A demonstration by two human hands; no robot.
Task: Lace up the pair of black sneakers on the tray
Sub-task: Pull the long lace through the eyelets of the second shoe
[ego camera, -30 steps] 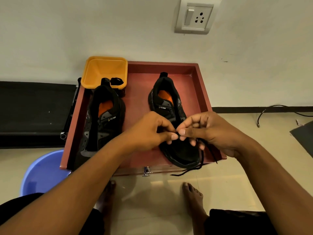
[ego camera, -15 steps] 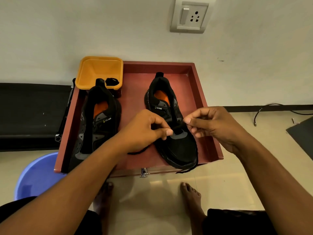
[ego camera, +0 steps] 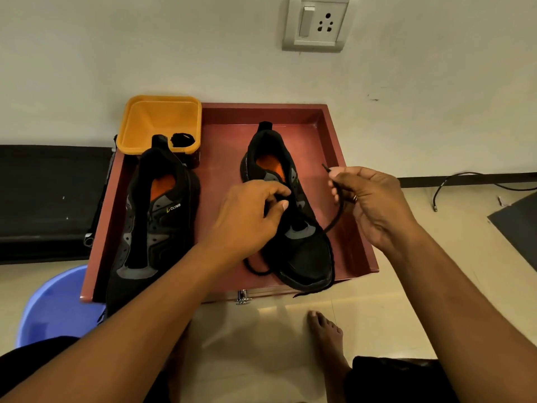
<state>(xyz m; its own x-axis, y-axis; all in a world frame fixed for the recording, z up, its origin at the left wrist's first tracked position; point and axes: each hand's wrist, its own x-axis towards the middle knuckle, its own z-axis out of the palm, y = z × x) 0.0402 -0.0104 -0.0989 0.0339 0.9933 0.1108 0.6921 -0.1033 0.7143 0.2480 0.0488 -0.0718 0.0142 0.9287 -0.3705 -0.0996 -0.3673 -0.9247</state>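
Two black sneakers with orange insoles lie on a dark red tray (ego camera: pixel 328 132), toes toward me. The left sneaker (ego camera: pixel 154 225) has no lace. Over the tongue of the right sneaker (ego camera: pixel 302 251), my left hand (ego camera: pixel 250 219) pinches the shoe's upper or the lace there; which one I cannot tell. My right hand (ego camera: pixel 369 205) is lifted to the right of that shoe and pinches one end of a black shoelace (ego camera: pixel 337 213), whose tip pokes out above my fingers. The lace curves down to the shoe's lower eyelets. Its other end trails past the toe over the tray's front edge.
An orange bin (ego camera: pixel 145 123) at the tray's back left corner holds a coiled black lace (ego camera: pixel 181 139). A blue tub (ego camera: pixel 55 303) stands on the floor at the left. A wall with a switch socket (ego camera: pixel 315 23) is behind. My bare foot (ego camera: pixel 325 335) rests below the tray.
My right hand has pulled the lace end up and out to the right, away from my left hand. My left hand has moved up onto the shoe's tongue.
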